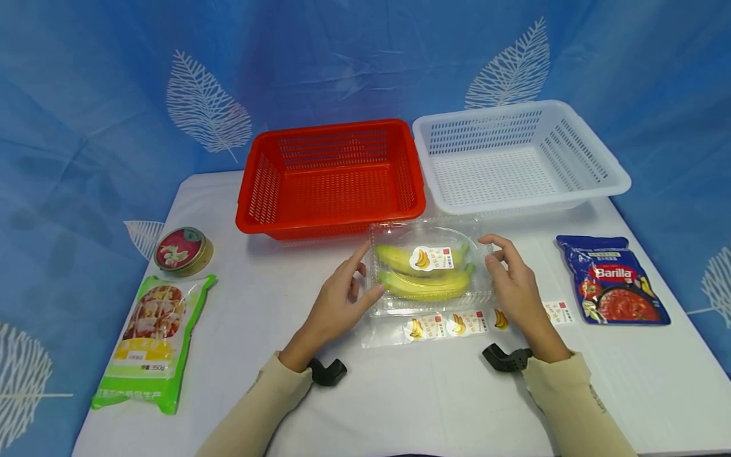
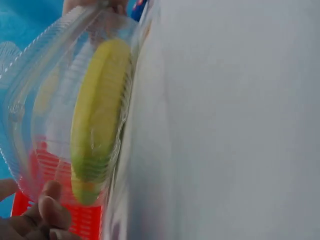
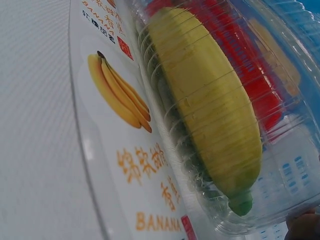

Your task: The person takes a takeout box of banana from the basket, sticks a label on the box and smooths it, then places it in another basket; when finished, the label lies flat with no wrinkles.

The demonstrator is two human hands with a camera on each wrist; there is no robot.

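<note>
A clear plastic box (image 1: 374,303) with two bananas (image 1: 425,284) inside lies on the table, its lid down. On the lid is a white banana label (image 1: 431,258). My left hand (image 1: 337,298) holds the box's left side, thumb near the front and index finger farther back. At the opposite side, my right hand (image 1: 514,285) grips the edge with curled fingers and thumb. In front of the box lies a strip of banana labels (image 1: 440,327), partly covered by my right hand. The left wrist view shows fingertips (image 2: 52,210) at the box's corner.
Behind the box stand a red basket (image 1: 331,225) and a white basket (image 1: 514,202). To the left are a round tin (image 1: 183,251) and a green food bag (image 1: 154,346). A blue Barilla pouch (image 1: 613,279) lies to the right. A blue cloth (image 1: 354,57) hangs behind.
</note>
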